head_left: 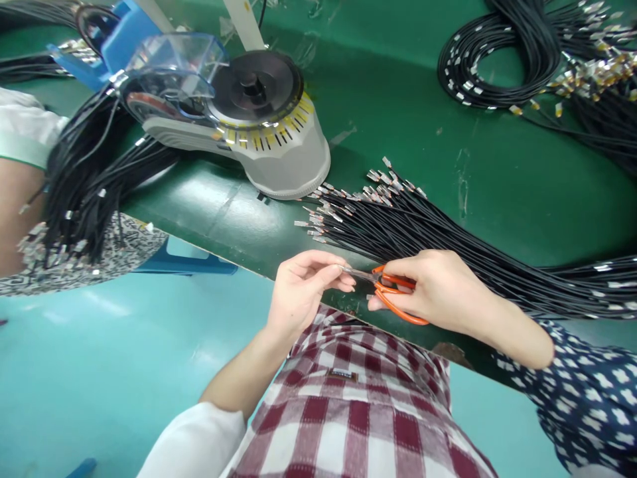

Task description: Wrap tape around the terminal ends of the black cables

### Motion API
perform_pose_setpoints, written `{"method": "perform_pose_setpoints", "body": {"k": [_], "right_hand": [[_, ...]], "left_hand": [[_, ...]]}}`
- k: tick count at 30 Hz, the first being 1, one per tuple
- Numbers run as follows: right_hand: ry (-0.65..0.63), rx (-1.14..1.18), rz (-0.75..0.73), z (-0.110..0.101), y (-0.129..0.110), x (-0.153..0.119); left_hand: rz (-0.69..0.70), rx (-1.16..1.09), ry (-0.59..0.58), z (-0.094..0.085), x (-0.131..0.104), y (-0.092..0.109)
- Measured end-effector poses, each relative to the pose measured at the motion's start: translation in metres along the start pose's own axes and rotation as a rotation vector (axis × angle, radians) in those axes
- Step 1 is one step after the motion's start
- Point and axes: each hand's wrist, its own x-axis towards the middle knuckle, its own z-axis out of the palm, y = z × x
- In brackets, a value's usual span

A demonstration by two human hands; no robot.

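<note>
My left hand point(304, 287) is closed in a pinch at the table's front edge. Thumb and forefinger meet on something small and pale that I cannot make out, at the tip of the scissors. A pair of scissors with orange handles point(405, 314) is held in my right hand point(438, 289), its thin metal blades pointing left toward the left fingertips. Just beyond both hands lies a thick bundle of black cables point(448, 229), with silver terminals point(381, 189) fanned out at its left end.
A grey round-topped machine point(291, 162) with a dark disc and yellow strips stands behind the bundle. Coiled black cables point(465, 79) lie back right on the green table point(398, 126). At left, another person's arm point(20, 212) is beside a hanging cable bunch point(82, 179).
</note>
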Motion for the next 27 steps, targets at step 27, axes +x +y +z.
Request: {"method": "perform_pose_setpoints", "body": {"k": [27], "right_hand": [[0.077,-0.073,-0.079,0.0021,-0.0028,0.0018]], "left_hand": [[-0.010,-0.065,-0.014,-0.0020,-0.0023,-0.0021]]}}
